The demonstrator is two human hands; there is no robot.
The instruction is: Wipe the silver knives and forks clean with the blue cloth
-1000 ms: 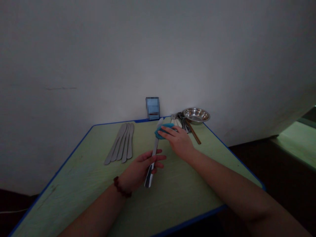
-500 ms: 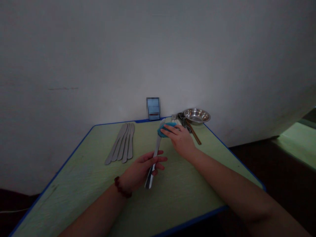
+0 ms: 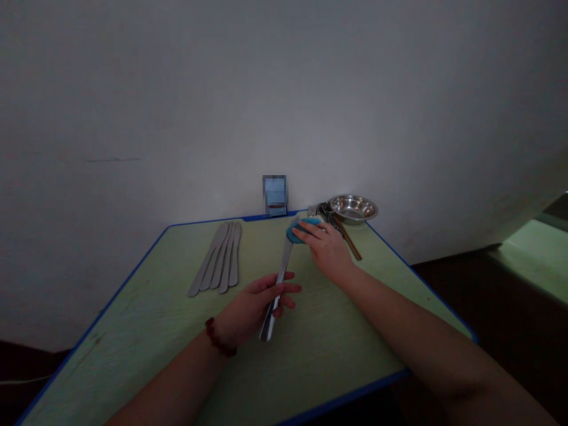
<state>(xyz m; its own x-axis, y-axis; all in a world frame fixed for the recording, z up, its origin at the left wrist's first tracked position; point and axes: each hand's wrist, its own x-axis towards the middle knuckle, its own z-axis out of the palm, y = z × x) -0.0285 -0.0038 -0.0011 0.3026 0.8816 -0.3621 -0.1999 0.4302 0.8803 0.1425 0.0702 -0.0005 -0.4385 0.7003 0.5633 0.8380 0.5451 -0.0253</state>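
My left hand (image 3: 252, 305), with a bead bracelet at the wrist, grips the handle of a long metal knife (image 3: 278, 283) that points away from me over the green table (image 3: 146, 331). My right hand (image 3: 326, 248) presses a blue cloth (image 3: 298, 227) around the far tip of the blade. Both hands are closed on what they hold. Several more flat metal knives (image 3: 219, 257) lie side by side at the left of the table.
A steel bowl (image 3: 354, 207) stands at the far right corner, with a heap of cutlery and a brown chopstick (image 3: 347, 236) beside it. A small blurred blue object (image 3: 274, 194) leans against the wall. The table has a blue rim.
My right hand has slid the blue cloth along the blade away from me, up to the tip. My left hand has kept its hold on the handle.
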